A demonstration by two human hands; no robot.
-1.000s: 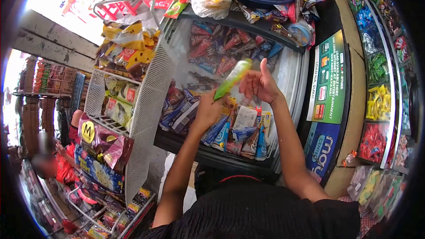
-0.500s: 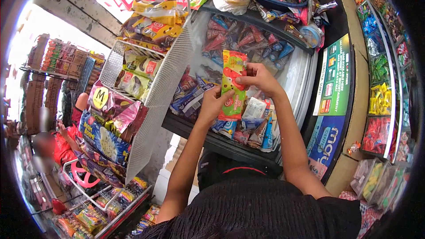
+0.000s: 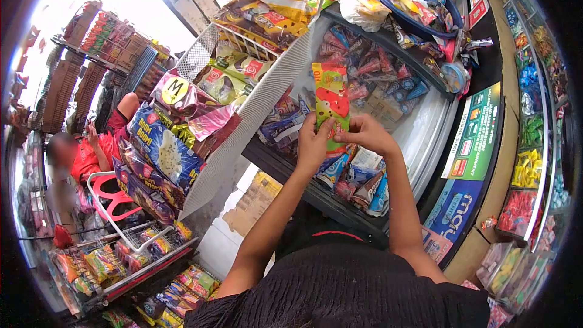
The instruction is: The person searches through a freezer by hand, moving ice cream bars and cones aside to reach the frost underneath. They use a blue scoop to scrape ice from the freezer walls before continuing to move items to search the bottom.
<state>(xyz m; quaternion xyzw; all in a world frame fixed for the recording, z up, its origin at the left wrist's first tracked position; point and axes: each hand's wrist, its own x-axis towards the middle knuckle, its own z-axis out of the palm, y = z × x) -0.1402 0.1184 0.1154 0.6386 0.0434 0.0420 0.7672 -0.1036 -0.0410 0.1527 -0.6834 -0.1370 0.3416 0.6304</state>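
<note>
Upright over an open chest freezer, a green, yellow and red ice cream packet is held between my two hands. My left hand closes on its lower left part, thumb lying across the front. At the lower right edge, my right hand pinches the wrapper with thumb and fingers. The packet's bottom end is partly covered by the fingers. Below and behind it, the freezer holds wrapped ice cream cones and blue packets, with more wrapped ice creams near the front edge.
On the left stands a white wire basket with large ice cream packets. A blue basin of wrappers sits at the freezer's far end. Candy shelves line the right. A person in red is at far left.
My right hand has slid from the packet's upper side down to its lower edge. The left hand still grips it. My view has shifted, so the basket and freezer appear further right.
</note>
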